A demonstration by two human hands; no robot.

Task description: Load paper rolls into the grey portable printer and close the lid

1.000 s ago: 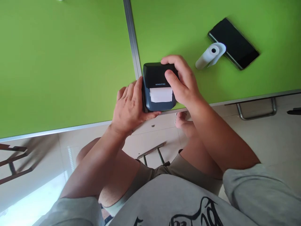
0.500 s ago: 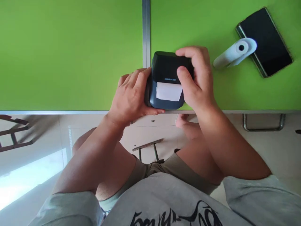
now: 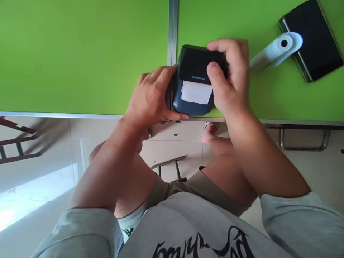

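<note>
A small dark blue label printer (image 3: 194,80) stands at the near edge of the green table (image 3: 80,53), with a white strip of paper (image 3: 196,92) sticking out of its front slot. My left hand (image 3: 152,98) wraps the printer's left side, thumb under its front corner. My right hand (image 3: 231,77) grips the black lid from the right, fingers over the top and thumb pressed on the lid's face.
A white paper roll (image 3: 275,50) lies right of the printer, touching a black phone (image 3: 313,39) lying screen up. A metal seam (image 3: 172,28) splits the tabletop. Below the table edge are my knees, a tiled floor and a chair frame (image 3: 16,141).
The view has swung so the table edge is level and the printer sits higher in frame. Both hands keep the same hold on the printer; the paper strip looks slightly longer.
</note>
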